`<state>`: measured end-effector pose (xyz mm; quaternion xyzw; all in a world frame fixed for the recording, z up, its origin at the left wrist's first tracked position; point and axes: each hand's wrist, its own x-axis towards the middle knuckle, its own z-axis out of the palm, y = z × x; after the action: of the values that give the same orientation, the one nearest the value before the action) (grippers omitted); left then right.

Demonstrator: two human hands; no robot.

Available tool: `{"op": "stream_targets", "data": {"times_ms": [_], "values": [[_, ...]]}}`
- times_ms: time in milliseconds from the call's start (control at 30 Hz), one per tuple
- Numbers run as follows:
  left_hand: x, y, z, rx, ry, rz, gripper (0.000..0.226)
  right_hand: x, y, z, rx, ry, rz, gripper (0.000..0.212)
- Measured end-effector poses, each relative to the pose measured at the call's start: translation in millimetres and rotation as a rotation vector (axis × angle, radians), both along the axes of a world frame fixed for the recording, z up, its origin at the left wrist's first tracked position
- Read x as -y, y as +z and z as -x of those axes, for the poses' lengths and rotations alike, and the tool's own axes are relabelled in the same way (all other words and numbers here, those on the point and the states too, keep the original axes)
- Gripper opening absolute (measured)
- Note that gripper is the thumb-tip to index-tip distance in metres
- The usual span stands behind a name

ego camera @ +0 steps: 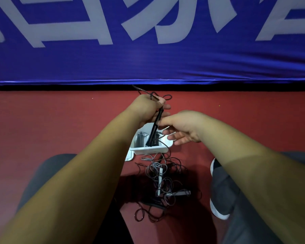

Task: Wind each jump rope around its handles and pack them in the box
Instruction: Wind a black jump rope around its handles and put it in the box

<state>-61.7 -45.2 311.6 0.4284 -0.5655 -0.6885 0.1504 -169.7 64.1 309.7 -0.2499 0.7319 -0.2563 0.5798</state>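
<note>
The black jump rope (155,127) sits just above centre frame, its slim handles held together and slanting down over the white box (148,151). The left hand (148,110) grips the upper end, fingers curled round the handles and a few loose loops of cord (167,97) that poke out above the fist. The right hand (181,127) is just beside the handles, fingers spread and relaxed, holding nothing I can make out. The rope looks light. The handles are stiff and narrow, so the best hold is around both at mid-length, while the thin cord is springy and probably slick, likely to uncoil unless each turn is kept taut and the last one tucked. Dark coils show near the handles' lower end; whether they are on the handles or in the box I cannot tell. A wound rope (140,138) lies in the box's left side. Below the box, a tangle of ropes (165,182) with a white handle (160,174) lies on the red floor (60,124). A shoe (217,210) is at lower right, and a blue banner (148,64) fills the top.
</note>
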Motion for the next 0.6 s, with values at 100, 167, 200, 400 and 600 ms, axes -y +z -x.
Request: {"op": "stream_targets", "data": {"times_ms": [100,167,200,400,600], "values": [[2.5,-3.0,2.1,-0.028,0.045,-0.030,0.013,0.4,-5.0,-2.7,-0.038,-0.021,-0.012,0.029],[4.5,-3.6,3.2,-0.045,0.069,-0.041,0.012,0.3,-8.8,-4.3,0.014,-0.032,-0.012,0.036],[5.7,-4.0,3.7,-0.052,0.074,-0.045,0.012,0.1,-10.7,-5.2,0.045,-0.042,-0.009,0.037],[8.4,1.0,2.6,0.077,0.023,0.024,0.028,6.9,-17.3,-2.1,0.073,-0.200,0.136,0.025],[9.9,15.4,-15.4,0.515,-0.300,0.079,0.068,11.3,-20.0,35.5,-0.407,-0.219,0.105,0.018]]}}
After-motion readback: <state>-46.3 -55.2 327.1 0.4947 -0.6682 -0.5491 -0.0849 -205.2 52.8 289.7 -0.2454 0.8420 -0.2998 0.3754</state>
